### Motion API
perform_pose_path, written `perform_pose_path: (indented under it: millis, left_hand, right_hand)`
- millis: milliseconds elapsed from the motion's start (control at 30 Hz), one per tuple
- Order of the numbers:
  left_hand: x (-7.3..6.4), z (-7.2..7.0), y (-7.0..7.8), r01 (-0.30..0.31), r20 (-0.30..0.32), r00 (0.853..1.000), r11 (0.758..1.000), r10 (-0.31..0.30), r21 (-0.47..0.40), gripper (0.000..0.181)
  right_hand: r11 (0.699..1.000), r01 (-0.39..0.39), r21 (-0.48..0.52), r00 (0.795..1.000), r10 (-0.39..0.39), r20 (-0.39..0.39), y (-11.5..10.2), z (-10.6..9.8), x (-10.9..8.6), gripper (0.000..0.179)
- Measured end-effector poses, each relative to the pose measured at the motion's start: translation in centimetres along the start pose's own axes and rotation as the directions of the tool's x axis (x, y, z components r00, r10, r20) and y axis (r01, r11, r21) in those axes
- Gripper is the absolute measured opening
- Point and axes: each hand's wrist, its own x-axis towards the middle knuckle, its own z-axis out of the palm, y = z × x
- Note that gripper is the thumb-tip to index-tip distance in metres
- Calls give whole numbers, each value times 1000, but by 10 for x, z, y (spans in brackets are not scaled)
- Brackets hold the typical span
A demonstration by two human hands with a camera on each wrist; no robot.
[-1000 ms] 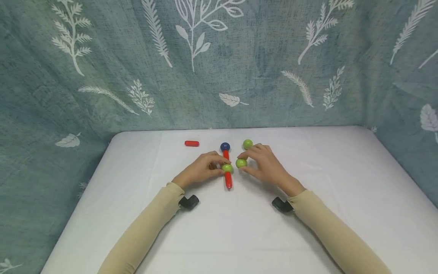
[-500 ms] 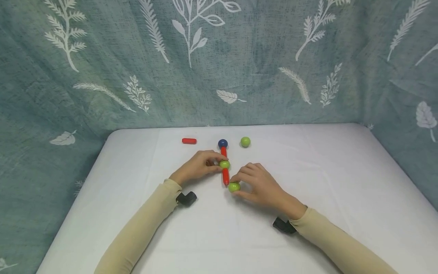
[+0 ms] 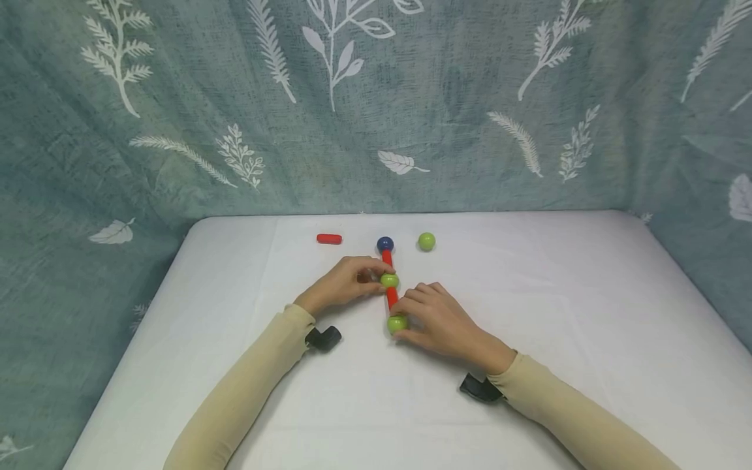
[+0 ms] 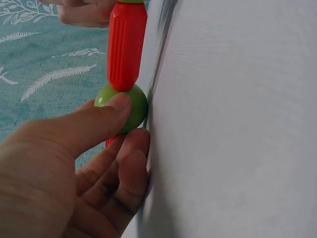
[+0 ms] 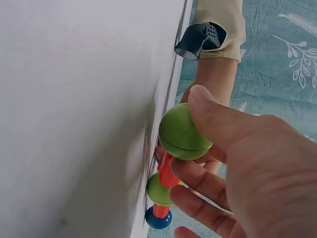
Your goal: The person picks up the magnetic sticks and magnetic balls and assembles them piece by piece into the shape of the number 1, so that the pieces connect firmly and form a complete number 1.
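A chain of balls and ridged red rods lies on the table in the head view. Its far end is a dark blue ball point(image 3: 385, 245), followed by a red rod point(image 3: 387, 258) and a green ball point(image 3: 390, 281). My left hand point(image 3: 351, 284) pinches that middle green ball between thumb and fingers. Nearer me, a second red rod point(image 4: 127, 47) runs from it to another green ball point(image 5: 184, 133). Thumb and fingers of my right hand point(image 3: 440, 324) pinch this nearest ball, right at the rod's end; the fingers partly cover the rod in the head view.
A loose red rod point(image 3: 329, 239) lies at the back left of the white table point(image 3: 329, 418). A loose green ball point(image 3: 427, 241) sits at the back right. Behind the table hangs a green patterned cloth point(image 3: 446, 176). Black cameras point(image 3: 324, 339) are strapped to both wrists.
My right hand has carried its green ball toward me and left, to the near end of the red rod. My left hand stays on the middle green ball.
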Motion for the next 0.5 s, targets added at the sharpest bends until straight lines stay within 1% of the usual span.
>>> perform_pose_path:
  millis: [333, 500]
  left_hand:
    - [0, 1, -1, 7, -7, 1000, 1000, -7, -17, 37]
    - [1, 2, 0, 2, 7, 1000, 1000, -2, 0, 41]
  right_hand:
    - [1000, -3, 12, 999, 3, 38, 4, 1, -3, 34]
    - [999, -12, 29, 999, 11, 48, 5, 2, -4, 32]
